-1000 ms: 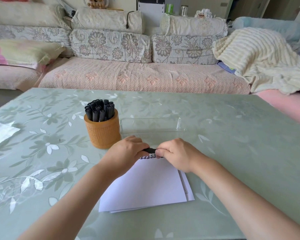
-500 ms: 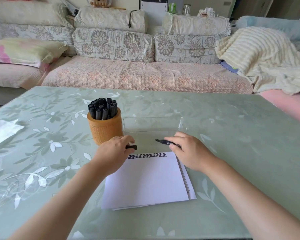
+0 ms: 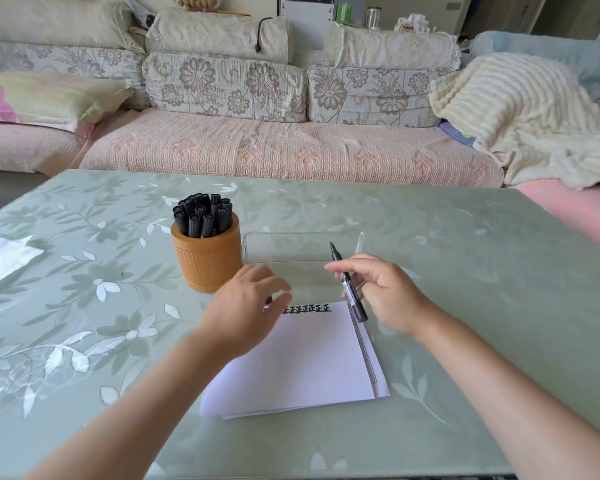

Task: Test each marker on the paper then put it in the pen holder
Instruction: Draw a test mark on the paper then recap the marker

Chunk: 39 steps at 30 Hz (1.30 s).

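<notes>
Here, in the head view, the right grip [image 3: 381,296] pinches the uncapped marker [image 3: 347,285] at mid-barrel, tip up, over the far right corner of the paper [image 3: 309,358]. The left grip [image 3: 246,306], blurred, curls over what looks like its cap [image 3: 267,300]. The marker is likely light, stiff and smooth, so it should write best held nearer the tip.

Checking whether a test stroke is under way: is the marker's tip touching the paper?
Apart. Head view: the right hand holds the marker tip-up, pointing away, clear of the paper.
</notes>
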### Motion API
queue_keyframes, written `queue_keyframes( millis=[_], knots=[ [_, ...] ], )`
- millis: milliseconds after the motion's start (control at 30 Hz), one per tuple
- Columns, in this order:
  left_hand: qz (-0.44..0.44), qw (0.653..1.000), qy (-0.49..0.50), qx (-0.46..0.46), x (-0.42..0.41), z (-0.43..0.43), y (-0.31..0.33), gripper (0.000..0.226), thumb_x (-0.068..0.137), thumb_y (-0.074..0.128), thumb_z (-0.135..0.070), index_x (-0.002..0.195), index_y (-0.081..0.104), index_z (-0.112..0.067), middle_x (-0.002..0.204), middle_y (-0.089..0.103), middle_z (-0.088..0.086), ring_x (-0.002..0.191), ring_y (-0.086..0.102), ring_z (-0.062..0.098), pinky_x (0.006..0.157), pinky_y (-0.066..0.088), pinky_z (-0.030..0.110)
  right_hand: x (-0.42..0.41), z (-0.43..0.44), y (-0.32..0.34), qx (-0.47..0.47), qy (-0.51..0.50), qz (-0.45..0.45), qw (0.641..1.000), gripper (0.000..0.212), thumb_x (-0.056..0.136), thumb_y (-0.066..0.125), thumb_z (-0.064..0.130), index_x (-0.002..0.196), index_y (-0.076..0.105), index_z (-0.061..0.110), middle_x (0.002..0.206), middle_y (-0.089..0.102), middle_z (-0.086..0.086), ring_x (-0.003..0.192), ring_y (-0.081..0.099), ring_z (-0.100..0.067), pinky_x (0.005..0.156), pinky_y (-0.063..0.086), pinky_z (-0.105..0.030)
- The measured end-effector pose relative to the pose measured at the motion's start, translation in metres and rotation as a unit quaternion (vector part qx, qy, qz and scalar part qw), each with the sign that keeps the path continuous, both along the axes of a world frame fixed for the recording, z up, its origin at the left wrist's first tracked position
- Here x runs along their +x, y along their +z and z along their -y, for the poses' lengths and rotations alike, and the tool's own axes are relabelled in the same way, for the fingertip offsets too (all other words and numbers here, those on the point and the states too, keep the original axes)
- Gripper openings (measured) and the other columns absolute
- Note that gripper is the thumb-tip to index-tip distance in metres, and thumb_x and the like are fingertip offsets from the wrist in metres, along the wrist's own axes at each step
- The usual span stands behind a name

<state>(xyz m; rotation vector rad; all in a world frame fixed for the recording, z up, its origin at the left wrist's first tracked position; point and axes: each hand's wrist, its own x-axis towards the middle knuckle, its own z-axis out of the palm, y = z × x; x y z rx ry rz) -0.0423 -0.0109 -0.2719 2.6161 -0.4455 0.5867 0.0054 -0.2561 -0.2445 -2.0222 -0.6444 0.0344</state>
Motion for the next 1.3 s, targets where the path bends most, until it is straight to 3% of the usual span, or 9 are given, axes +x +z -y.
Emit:
queue_keyframes(
  millis=[67,167,267,367,467,633,800,933,1300],
  knots=[
    [-0.003,0.997,-0.076,0.024,-0.007,0.015,-0.003,0.028,0.091,0.047,-0.045,0.1,0.069,-0.03,0.094,0.058,-0.011,0.087,0.052,0.012,0.07,0.049,0.032,0.001,0.004,0.0,-0.013,0.009,0.014,1.0,0.076,0.081,0.04,-0.02,0.12,0.065,0.04,0.099,0.057,0.008,0.086,0.06,-0.023,0.08,0.049,-0.03],
    [-0.029,0.987,-0.142,0.072,-0.014,0.028,-0.013,0.028,0.091,0.05,-0.047,0.11,0.066,-0.033,0.104,0.055,-0.011,0.09,0.051,0.012,0.07,0.045,0.028,-0.001,0.007,-0.001,0.003,0.014,0.004,1.0,0.039,0.082,0.071,0.002,0.108,0.068,0.031,0.087,0.058,0.0,0.076,0.06,-0.022,0.075,0.048,-0.03],
    [-0.042,0.98,-0.164,0.103,-0.02,0.032,-0.018,0.031,0.09,0.049,-0.051,0.112,0.064,-0.035,0.108,0.054,-0.012,0.093,0.05,0.011,0.069,0.044,0.026,-0.005,0.004,-0.006,0.074,-0.023,-0.061,0.995,0.008,0.091,0.064,0.017,0.092,0.066,0.024,0.069,0.06,-0.007,0.062,0.062,-0.021,0.057,0.043,-0.031],
    [-0.044,0.98,-0.164,0.098,-0.023,0.029,-0.019,0.03,0.089,0.051,-0.051,0.112,0.064,-0.037,0.108,0.054,-0.013,0.094,0.049,0.01,0.07,0.044,0.025,-0.005,0.003,-0.015,0.104,-0.045,-0.113,0.987,0.014,0.091,0.057,0.009,0.101,0.062,0.016,0.072,0.064,-0.013,0.054,0.065,-0.025,0.044,0.037,-0.026],
    [-0.053,0.982,-0.156,0.087,-0.024,0.027,-0.021,0.032,0.088,0.051,-0.053,0.112,0.064,-0.037,0.109,0.053,-0.015,0.095,0.047,0.011,0.074,0.047,0.029,-0.003,0.001,-0.026,0.076,-0.079,-0.123,0.986,0.014,0.084,0.061,-0.004,0.087,0.062,0.01,0.064,0.064,-0.017,0.044,0.054,-0.017,0.045,0.039,-0.025],
    [-0.041,0.985,-0.148,0.085,-0.025,0.031,-0.022,0.03,0.088,0.052,-0.052,0.11,0.063,-0.034,0.112,0.054,-0.017,0.094,0.047,0.012,0.076,0.047,0.03,0.0,-0.004,-0.04,0.066,-0.119,-0.121,0.983,0.017,0.08,0.069,0.004,0.07,0.056,0.006,0.054,0.061,-0.011,0.041,0.049,-0.021,0.044,0.04,-0.026],
    [-0.045,0.985,-0.146,0.086,-0.025,0.031,-0.022,0.03,0.088,0.051,-0.052,0.11,0.06,-0.033,0.115,0.054,-0.018,0.097,0.048,0.012,0.078,0.046,0.031,0.004,-0.004,-0.047,0.031,-0.11,-0.089,0.989,0.029,0.078,0.071,0.009,0.062,0.049,0.018,0.046,0.053,0.009,0.042,0.041,-0.012,0.047,0.033,-0.024],
    [-0.043,0.985,-0.145,0.079,-0.026,0.031,-0.023,0.029,0.088,0.052,-0.051,0.109,0.061,-0.033,0.114,0.055,-0.018,0.096,0.047,0.012,0.079,0.046,0.03,0.003,-0.004,-0.048,0.038,-0.101,-0.083,0.991,0.025,0.075,0.07,0.015,0.063,0.049,0.018,0.051,0.052,0.008,0.046,0.04,-0.012,0.048,0.031,-0.024],
    [-0.044,0.987,-0.137,0.07,-0.026,0.031,-0.025,0.028,0.087,0.054,-0.05,0.108,0.06,-0.033,0.114,0.054,-0.02,0.096,0.047,0.012,0.079,0.046,0.03,0.0,-0.006,-0.046,-0.002,-0.108,-0.05,0.993,0.025,0.073,0.068,0.009,0.062,0.046,0.016,0.054,0.05,0.011,0.051,0.04,-0.009,0.051,0.032,-0.025]
  ],
)
